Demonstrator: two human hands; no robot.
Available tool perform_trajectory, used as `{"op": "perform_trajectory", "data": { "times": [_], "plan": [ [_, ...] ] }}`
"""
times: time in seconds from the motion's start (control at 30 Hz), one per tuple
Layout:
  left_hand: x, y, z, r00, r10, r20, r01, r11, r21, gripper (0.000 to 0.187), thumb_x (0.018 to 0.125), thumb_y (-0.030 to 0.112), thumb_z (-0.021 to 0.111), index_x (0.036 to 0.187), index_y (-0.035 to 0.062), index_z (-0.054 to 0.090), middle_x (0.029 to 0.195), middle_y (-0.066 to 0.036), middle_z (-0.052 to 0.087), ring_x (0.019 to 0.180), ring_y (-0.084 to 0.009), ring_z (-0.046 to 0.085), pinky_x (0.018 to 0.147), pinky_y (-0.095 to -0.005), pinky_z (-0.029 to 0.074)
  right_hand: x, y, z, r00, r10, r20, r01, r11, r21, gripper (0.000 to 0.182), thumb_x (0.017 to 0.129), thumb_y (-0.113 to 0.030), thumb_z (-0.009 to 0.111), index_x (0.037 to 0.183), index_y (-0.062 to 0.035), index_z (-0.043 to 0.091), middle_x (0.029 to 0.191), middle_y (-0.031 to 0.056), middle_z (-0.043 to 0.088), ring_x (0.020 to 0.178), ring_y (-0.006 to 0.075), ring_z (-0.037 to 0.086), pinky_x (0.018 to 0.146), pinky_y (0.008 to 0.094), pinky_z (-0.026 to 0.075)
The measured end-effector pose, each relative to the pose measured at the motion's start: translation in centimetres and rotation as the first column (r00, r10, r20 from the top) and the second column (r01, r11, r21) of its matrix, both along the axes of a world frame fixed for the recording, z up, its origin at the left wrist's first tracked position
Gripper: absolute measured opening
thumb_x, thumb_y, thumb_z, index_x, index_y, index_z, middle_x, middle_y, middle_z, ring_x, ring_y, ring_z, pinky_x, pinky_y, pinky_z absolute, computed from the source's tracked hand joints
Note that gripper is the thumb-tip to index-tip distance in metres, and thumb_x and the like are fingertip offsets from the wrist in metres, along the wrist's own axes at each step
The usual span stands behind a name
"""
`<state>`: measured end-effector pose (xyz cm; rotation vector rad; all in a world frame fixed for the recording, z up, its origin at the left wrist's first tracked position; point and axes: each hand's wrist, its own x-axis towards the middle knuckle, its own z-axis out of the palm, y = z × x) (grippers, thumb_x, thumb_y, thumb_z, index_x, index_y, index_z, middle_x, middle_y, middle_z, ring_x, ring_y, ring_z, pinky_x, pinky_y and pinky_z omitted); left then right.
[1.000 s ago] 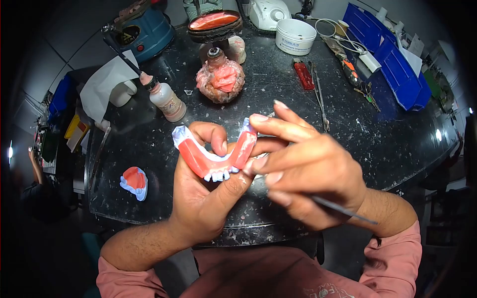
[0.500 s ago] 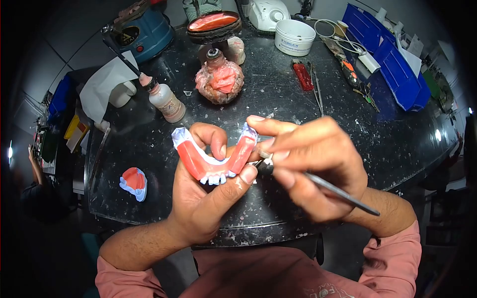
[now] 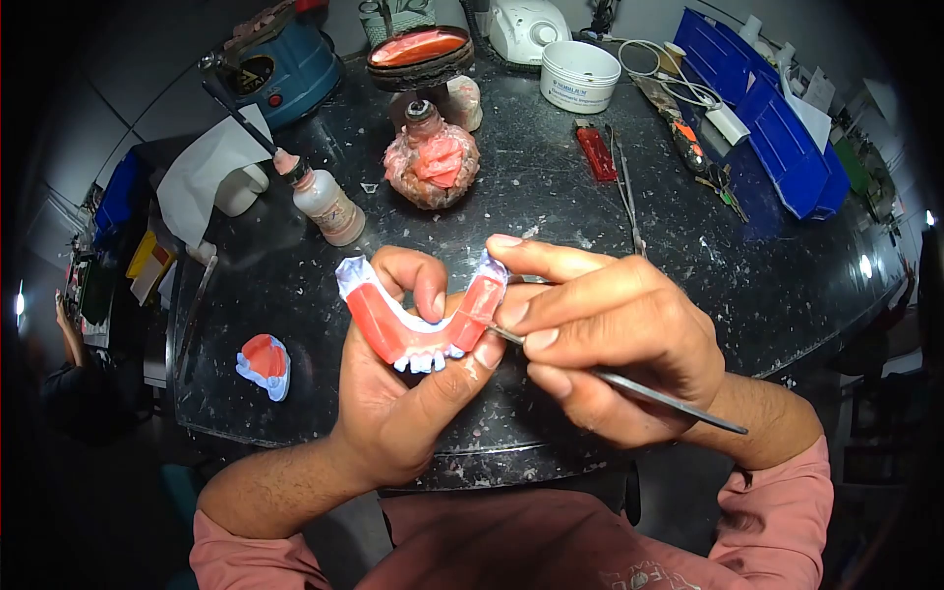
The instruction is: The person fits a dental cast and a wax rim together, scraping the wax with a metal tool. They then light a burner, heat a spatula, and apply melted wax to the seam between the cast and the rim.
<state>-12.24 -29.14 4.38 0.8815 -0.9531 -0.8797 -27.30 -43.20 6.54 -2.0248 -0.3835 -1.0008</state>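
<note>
The wax denture [image 3: 418, 320] held in the left hand [image 3: 398, 393] was red-pink, with a white plaster edge and white teeth. The instrument [image 3: 629, 385] in the right hand [image 3: 615, 334] was dark grey metal. At nine o'clock lay a second cast [image 3: 264, 362], pale blue with a red centre. The benchtop [image 3: 551, 197] was black, flecked white. At twelve o'clock stood a white tub [image 3: 580, 74]; at two o'clock, blue bins [image 3: 787, 147]. Both sleeves [image 3: 551, 551] were salmon pink.

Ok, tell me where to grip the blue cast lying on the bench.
Take the blue cast by its outer blue rim, coming from above with fingers on its two long sides. It lies flat, wax side up, alone on the bench, so the sides are free and the pink wax stays untouched.
</note>
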Motion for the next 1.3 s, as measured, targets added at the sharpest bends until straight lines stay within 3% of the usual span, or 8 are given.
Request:
{"op": "perform_trajectory", "data": {
  "times": [0.13, 0.23, 0.3, 0.37, 0.43, 0.5, 0.93, 1.3],
  "plan": [
    [-0.4, -0.3, 0.5, 0.999, 0.018, 0.038, -0.018, 1.000, 0.002, 0.036, 0.090, -0.001, 0.066, 0.110, 0.0058, 0.037, 0.109, -0.006, 0.051, 0.106, -0.0087, 0.056, 0.090, -0.0256, 0.044, 0.1, 0.2, -0.6, 0.993, -0.122, -0.001, 0.120, 0.980, 0.156, 0.018, 0.090, 0.007, 0.059, 0.107, 0.0010, 0.058, 0.106, 0.0164, 0.056, 0.105, 0.0307, 0.067, 0.104, 0.0603, 0.048],
    [-0.5, -0.2, 0.6, 1.000, 0.014, -0.010, -0.013, 0.999, 0.040, 0.036, 0.089, -0.002, 0.066, 0.110, 0.0054, 0.038, 0.105, -0.004, 0.045, 0.104, -0.0085, 0.056, 0.088, -0.0247, 0.043, -0.3, -0.4, 0.2, 1.000, 0.004, -0.018, -0.004, 1.000, 0.003, 0.018, 0.091, 0.008, 0.056, 0.108, 0.0026, 0.055, 0.109, 0.0174, 0.055, 0.109, 0.0319, 0.066, 0.104, 0.0571, 0.050],
    [0.4, 0.2, -0.1, 0.992, 0.037, 0.118, -0.044, 0.998, 0.053, 0.036, 0.088, -0.002, 0.067, 0.109, 0.0057, 0.038, 0.106, -0.006, 0.050, 0.107, -0.0100, 0.057, 0.092, -0.0262, 0.044, -0.3, 0.0, 0.1, 0.998, 0.010, -0.055, -0.010, 1.000, 0.000, 0.018, 0.091, 0.008, 0.056, 0.108, 0.0030, 0.055, 0.109, 0.0179, 0.055, 0.113, 0.0350, 0.064, 0.103, 0.0555, 0.052],
    [0.5, 0.3, 0.1, 0.990, 0.017, 0.138, -0.026, 0.998, 0.061, 0.036, 0.089, -0.003, 0.066, 0.108, 0.0055, 0.037, 0.108, -0.008, 0.053, 0.110, -0.0110, 0.057, 0.092, -0.0271, 0.045, 0.0, 0.3, -0.7, 0.995, -0.095, -0.020, 0.097, 0.975, 0.199, 0.017, 0.091, 0.007, 0.058, 0.107, 0.0025, 0.057, 0.107, 0.0182, 0.056, 0.113, 0.0376, 0.064, 0.102, 0.0561, 0.052],
    [0.4, 0.1, 0.4, 0.987, -0.007, 0.161, -0.004, 0.998, 0.068, 0.035, 0.089, -0.003, 0.066, 0.108, 0.0052, 0.037, 0.110, -0.010, 0.055, 0.113, -0.0119, 0.058, 0.093, -0.0280, 0.046, 0.0, 0.2, -0.5, 0.993, -0.113, 0.013, 0.109, 0.974, 0.199, 0.017, 0.090, 0.007, 0.058, 0.106, 0.0022, 0.057, 0.106, 0.0187, 0.057, 0.109, 0.0381, 0.066, 0.101, 0.0569, 0.052],
    [-0.2, -0.3, 0.6, 0.989, 0.079, 0.121, -0.085, 0.995, 0.045, 0.035, 0.089, -0.006, 0.065, 0.105, 0.0053, 0.036, 0.105, -0.011, 0.060, 0.105, -0.0103, 0.060, 0.088, -0.0276, 0.049, -0.2, -0.2, 0.0, 0.995, -0.097, -0.034, 0.097, 0.995, 0.007, 0.016, 0.090, 0.007, 0.059, 0.106, 0.0028, 0.057, 0.107, 0.0192, 0.056, 0.107, 0.0376, 0.066, 0.101, 0.0567, 0.052],
    [0.5, -0.9, 0.2, 0.890, 0.210, 0.404, -0.190, 0.978, -0.091, 0.040, 0.085, -0.009, 0.068, 0.100, 0.0061, 0.034, 0.098, -0.014, 0.065, 0.095, -0.0137, 0.066, 0.079, -0.0271, 0.053, 0.2, 0.1, -0.2, 0.997, -0.018, -0.070, 0.018, 1.000, -0.013, 0.017, 0.086, 0.008, 0.064, 0.102, 0.0026, 0.060, 0.101, 0.0173, 0.062, 0.104, 0.0316, 0.068, 0.103, 0.0640, 0.047],
    [0.9, -0.6, 0.0, 0.763, 0.250, 0.596, -0.215, 0.968, -0.131, 0.041, 0.081, -0.007, 0.071, 0.100, 0.0056, 0.037, 0.093, -0.009, 0.058, 0.088, -0.0105, 0.062, 0.078, -0.0253, 0.050, 0.2, -0.3, -0.6, 0.997, -0.001, -0.080, 0.007, 0.997, 0.078, 0.016, 0.089, 0.008, 0.061, 0.104, 0.0033, 0.058, 0.103, 0.0176, 0.061, 0.108, 0.0322, 0.066, 0.106, 0.0590, 0.047]
  ]
}}
